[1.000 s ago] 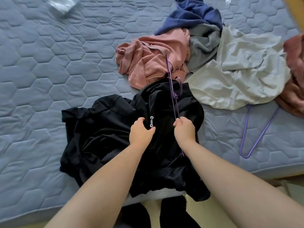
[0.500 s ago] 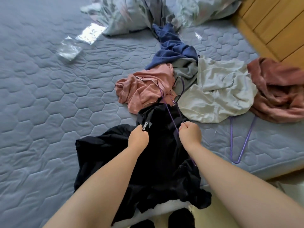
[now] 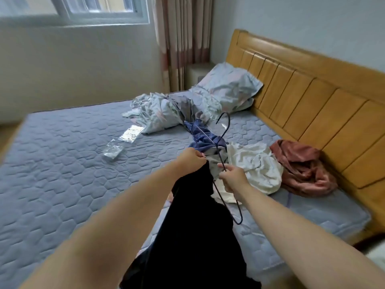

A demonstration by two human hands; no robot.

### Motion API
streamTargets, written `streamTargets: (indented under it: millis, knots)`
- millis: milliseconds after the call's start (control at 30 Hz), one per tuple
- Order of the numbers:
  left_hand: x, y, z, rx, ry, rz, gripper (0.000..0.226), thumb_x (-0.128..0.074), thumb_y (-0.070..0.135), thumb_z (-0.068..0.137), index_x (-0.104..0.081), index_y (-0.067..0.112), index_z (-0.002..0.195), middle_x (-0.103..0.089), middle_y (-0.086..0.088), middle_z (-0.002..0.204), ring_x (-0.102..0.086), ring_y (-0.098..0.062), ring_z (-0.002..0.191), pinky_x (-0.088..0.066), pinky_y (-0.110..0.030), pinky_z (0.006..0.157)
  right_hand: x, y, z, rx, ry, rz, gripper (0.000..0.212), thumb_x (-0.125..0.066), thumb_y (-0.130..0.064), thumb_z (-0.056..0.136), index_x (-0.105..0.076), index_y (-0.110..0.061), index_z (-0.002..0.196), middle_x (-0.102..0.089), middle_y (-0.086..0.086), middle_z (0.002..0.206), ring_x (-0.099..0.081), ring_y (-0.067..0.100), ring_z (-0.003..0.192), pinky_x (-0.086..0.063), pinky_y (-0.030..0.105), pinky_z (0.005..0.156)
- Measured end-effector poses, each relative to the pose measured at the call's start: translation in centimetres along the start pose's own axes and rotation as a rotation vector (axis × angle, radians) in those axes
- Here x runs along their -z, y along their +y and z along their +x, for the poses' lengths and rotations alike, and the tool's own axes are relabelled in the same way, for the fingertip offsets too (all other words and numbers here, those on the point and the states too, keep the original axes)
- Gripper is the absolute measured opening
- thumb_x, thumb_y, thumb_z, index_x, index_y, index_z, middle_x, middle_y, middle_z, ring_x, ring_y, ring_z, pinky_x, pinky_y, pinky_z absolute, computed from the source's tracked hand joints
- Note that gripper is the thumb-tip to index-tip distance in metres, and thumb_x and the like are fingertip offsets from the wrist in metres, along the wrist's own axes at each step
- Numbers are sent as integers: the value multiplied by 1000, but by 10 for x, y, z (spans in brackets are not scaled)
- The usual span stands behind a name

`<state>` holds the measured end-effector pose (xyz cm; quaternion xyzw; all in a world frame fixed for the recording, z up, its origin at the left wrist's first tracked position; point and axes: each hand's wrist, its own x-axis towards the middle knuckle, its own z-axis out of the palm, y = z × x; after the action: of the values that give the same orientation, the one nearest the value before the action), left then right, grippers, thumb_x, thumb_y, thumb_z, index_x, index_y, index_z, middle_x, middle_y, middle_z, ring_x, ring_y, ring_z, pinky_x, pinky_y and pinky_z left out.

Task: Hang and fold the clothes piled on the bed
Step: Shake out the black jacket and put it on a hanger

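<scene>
1. The hanger (image 3: 224,147) is held up over the near side of the bed (image 3: 62,163), its long axis running from near right to far, its hook at the far, upper end curling left.
2. The right hand (image 3: 231,176) pinches the hanger wire partway along it; the hanger's lower bend hangs free below the wrist.
3. The left hand (image 3: 190,159) has its grip pressed together on the top edge of the black garment (image 3: 198,226), which hangs straight down, long axis upright.
4. The black garment's bottom is cut off by the frame edge.
5. The white garment (image 3: 258,163), blue garment (image 3: 205,138) and pink garment (image 3: 302,165) lie crumpled on the bed's right side, partly hidden behind the hands; the picture is blurred.
</scene>
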<state>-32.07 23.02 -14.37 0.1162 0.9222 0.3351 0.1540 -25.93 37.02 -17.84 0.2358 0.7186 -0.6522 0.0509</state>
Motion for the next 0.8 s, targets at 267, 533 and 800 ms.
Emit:
streamTargets:
  millis: [267,533,800]
  knots:
    - [72,120,-32,-258,45,104,31,-52,11,87,-49,11,56,-39,-1,55,-35,-10,50,-32,-16,47,53,-87,-31,164,-145,53,44,-42,18,82,-60,-3,116,-35,2,62,-27,7,34,-17,16,32]
    - [121,197,-41,-429,155,191,36,-60,18,82,-43,18,50,-36,7,51,-34,-6,48,-30,-18,49,104,-151,-40,236,-189,92,26,-60,4,88,-48,-9,69,-23,-1,57,-18,8,35,-13,17,37]
    - [145,199,-25,-362,446,627,8,-50,11,79,-57,16,82,-58,-1,83,-60,-28,87,-50,-35,71,131,-229,-46,393,224,116,22,-65,2,82,-55,-8,65,-47,4,57,-44,19,51,-34,27,49]
